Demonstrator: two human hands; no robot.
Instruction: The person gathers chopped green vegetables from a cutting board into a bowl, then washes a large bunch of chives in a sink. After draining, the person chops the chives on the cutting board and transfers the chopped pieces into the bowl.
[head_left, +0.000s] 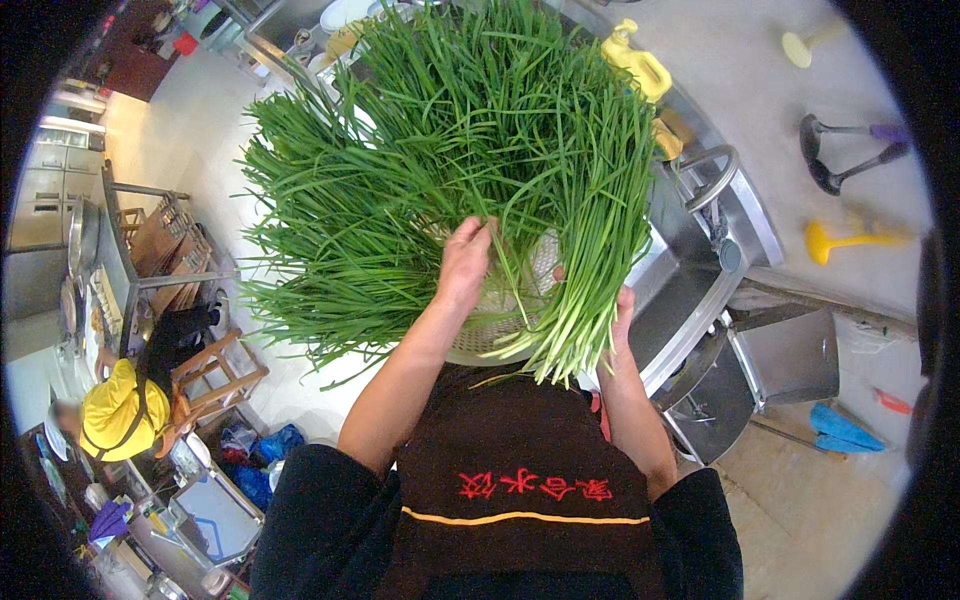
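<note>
A large heap of green garlic chives (450, 112) fans out over a pale perforated plastic basket (480, 341) in front of my apron. On the right, my right hand (622, 307) grips a bunch of chives (577, 322) near its pale stem ends, which point towards me. Its fingers are partly hidden behind the stems. My left hand (469, 255) is over the basket's middle, fingertips pinched together on a few thin chive leaves at the heap's inner edge.
Right of the heap are a metal sink (675, 285), a faucet (712, 180) and a yellow plastic jug (637, 64). Ladles (825, 165) hang on the wall. At the left, a person in yellow (124, 412) works by a table, near a wooden stool (221, 371).
</note>
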